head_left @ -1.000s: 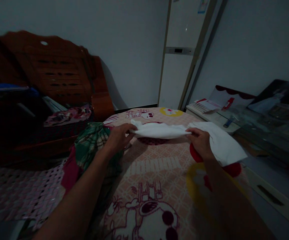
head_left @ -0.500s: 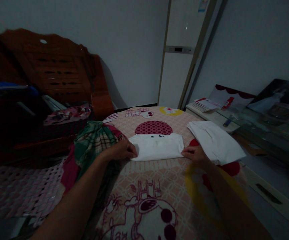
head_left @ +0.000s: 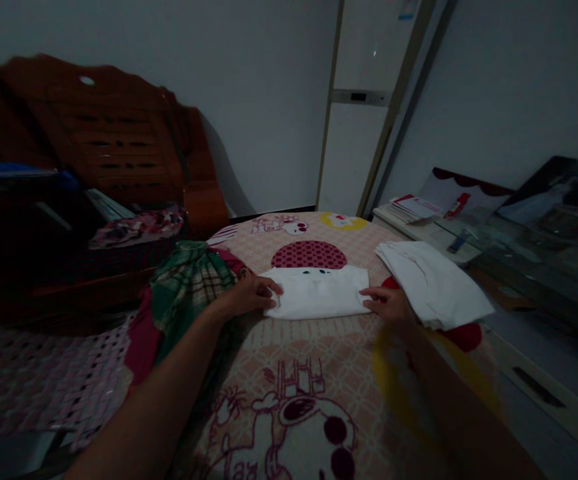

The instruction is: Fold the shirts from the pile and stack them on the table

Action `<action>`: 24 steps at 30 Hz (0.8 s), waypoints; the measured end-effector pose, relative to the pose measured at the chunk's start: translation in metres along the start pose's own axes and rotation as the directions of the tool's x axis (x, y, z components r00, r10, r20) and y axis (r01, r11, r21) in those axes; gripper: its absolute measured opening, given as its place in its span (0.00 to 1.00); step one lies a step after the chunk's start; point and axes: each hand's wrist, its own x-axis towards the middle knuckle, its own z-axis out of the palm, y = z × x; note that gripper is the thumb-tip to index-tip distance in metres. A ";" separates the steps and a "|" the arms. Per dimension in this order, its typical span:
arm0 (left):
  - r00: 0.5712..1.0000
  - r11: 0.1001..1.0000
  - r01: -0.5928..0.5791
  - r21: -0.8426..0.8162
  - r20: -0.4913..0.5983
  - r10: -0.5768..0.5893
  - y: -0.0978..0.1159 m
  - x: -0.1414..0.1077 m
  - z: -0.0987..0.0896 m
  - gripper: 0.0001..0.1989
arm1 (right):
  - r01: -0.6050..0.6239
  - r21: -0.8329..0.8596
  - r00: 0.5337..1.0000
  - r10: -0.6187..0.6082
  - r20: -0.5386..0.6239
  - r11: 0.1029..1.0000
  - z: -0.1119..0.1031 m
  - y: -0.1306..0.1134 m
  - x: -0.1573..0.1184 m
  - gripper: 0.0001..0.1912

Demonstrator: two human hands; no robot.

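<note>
A white garment (head_left: 319, 293), folded into a long flat strip with small dark marks along its far edge, lies on the patterned tablecloth (head_left: 263, 360). My left hand (head_left: 251, 297) grips its left end, thumb and forefinger slightly parted around the cloth. At the right end my right hand (head_left: 387, 305) has its thumb and forefinger on the edge in the same way. Just beyond the right hand lies a pile of white cloth (head_left: 433, 283). Beside my left forearm a green plaid cloth (head_left: 186, 280) is heaped with a magenta one (head_left: 143, 340).
A carved wooden bench (head_left: 113, 147) stands at the back left with fabric on its seat. To the right is a glass-topped stand (head_left: 523, 247) with papers and a framed picture. A tall white cabinet-like unit (head_left: 353, 153) stands by the back wall.
Both hands have moved slightly inward and onto the ends of the white garment, from its near corners. The thumbs and forefingers are a little further apart. The garment stays nearly in place.
</note>
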 end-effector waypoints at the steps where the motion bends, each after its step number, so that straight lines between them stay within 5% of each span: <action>1: 1.000 1.000 0.011 -0.019 -0.014 -0.011 0.001 0.000 0.001 0.23 | -0.006 0.019 1.000 0.007 -0.019 1.000 0.002 0.000 0.001 0.20; 9: 0.982 0.989 0.111 -0.101 -0.142 -0.125 -0.007 0.006 0.013 0.30 | -0.125 0.133 0.989 0.134 -0.060 0.983 0.008 -0.003 0.005 0.22; 13: 0.995 0.972 0.003 -0.235 -0.100 -0.027 -0.005 0.005 0.013 0.32 | -0.099 0.093 0.992 0.091 0.086 0.991 0.004 -0.009 0.004 0.24; 17: 0.997 0.985 -0.052 -0.164 0.049 0.061 0.002 -0.004 0.007 0.40 | -0.022 0.038 0.971 0.013 0.238 0.999 -0.006 -0.015 0.000 0.26; 24: 0.981 0.971 -0.166 -0.171 0.072 0.180 0.012 -0.008 0.001 0.29 | 0.045 0.051 0.984 -0.053 0.173 0.998 -0.008 -0.023 -0.007 0.22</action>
